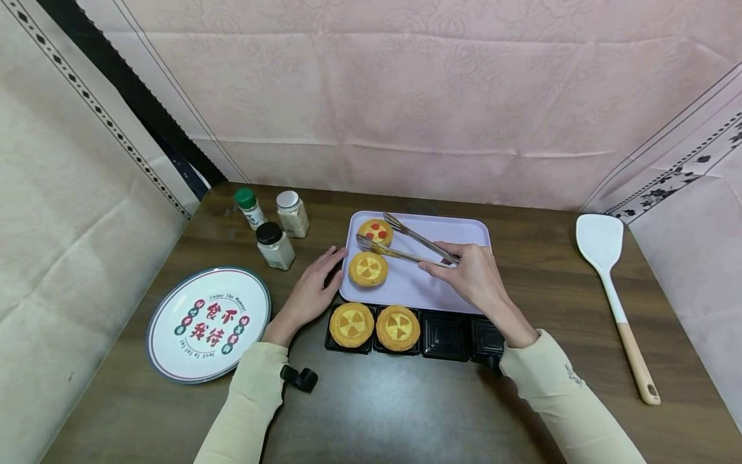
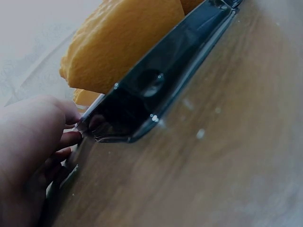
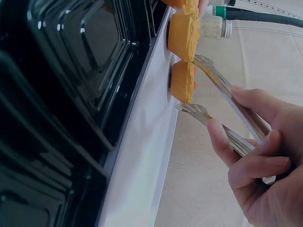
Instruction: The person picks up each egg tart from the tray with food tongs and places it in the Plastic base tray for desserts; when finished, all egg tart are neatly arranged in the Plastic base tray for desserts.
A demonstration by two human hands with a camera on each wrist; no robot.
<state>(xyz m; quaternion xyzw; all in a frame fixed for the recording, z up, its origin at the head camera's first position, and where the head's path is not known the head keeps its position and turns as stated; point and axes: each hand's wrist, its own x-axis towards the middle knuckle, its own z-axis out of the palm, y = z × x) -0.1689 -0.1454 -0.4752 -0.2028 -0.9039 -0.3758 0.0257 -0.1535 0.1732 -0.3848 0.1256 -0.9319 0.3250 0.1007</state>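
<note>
Nearest us, pale sleeves (image 1: 249,399) stretch over the table (image 1: 377,419) on the near side of the lilac tray (image 1: 423,283). Above the tray, metal tongs (image 1: 418,238) straddle a red-spotted tart (image 1: 373,230); our right hand (image 1: 475,276) has them in its grip, but we cannot tell if they touch it. Our left hand (image 1: 315,285) rests, fingers extended, at the tray's left edge. Two yellow tarts (image 1: 351,325) sit in a black baking mould (image 1: 445,336) along the tray's near side; jars (image 1: 275,247) and a plate (image 1: 165,335) are left of it, a white spatula (image 1: 599,241) right
</note>
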